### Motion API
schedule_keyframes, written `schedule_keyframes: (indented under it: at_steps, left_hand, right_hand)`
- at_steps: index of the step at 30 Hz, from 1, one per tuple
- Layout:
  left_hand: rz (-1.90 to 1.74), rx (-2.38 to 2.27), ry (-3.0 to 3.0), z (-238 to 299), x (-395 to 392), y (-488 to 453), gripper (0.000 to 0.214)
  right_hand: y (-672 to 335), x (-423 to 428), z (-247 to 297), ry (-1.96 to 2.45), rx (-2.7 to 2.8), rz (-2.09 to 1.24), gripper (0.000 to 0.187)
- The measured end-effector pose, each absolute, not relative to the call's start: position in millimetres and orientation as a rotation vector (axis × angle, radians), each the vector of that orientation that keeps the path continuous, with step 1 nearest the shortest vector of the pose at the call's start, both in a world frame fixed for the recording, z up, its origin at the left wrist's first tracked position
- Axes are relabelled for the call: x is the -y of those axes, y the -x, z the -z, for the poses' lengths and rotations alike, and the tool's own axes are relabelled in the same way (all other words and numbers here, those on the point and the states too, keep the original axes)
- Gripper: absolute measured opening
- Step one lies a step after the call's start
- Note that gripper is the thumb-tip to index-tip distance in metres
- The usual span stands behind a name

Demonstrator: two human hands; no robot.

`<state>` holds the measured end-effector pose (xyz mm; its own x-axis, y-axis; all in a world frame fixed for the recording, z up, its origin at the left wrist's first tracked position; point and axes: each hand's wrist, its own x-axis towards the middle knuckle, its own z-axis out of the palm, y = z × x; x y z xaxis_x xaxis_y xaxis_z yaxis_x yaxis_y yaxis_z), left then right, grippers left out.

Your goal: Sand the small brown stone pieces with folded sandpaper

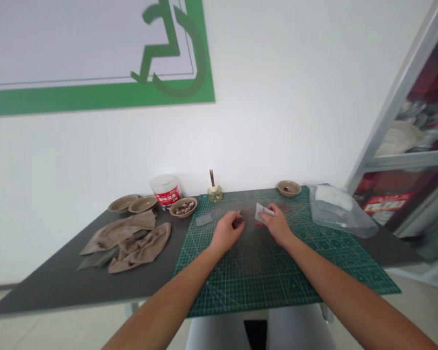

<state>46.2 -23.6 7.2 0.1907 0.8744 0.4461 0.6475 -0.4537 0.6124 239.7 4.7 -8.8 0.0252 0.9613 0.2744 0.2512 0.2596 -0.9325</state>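
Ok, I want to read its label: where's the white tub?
The white tub stands at the back left in the head view, by the wall, between an empty bowl and a bowl of small brown pieces.

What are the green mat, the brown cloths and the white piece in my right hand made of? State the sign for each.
The green mat looks like matt rubbery plastic, printed with a pale grid. The brown cloths are soft matt fabric, lying in limp folds. The white piece in the right hand is thin and flat, perhaps paper or plastic film; too small to tell.
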Motion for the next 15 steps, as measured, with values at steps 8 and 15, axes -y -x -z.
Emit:
schedule_keyframes:
  at_steps: [8, 15]
  left_hand:
    - [-1.105, -1.387, -2.066, -5, 25, -58, 0.004]
    - [-1.135, -1.291, -1.925, 9, 20, -65, 0.007]
  right_hand:
    - [-240, -13, 5, 1.009, 1.511, -1.06, 0.011]
    - [-244, -17, 8, 1.001, 1.631, -0.926, 0.008]
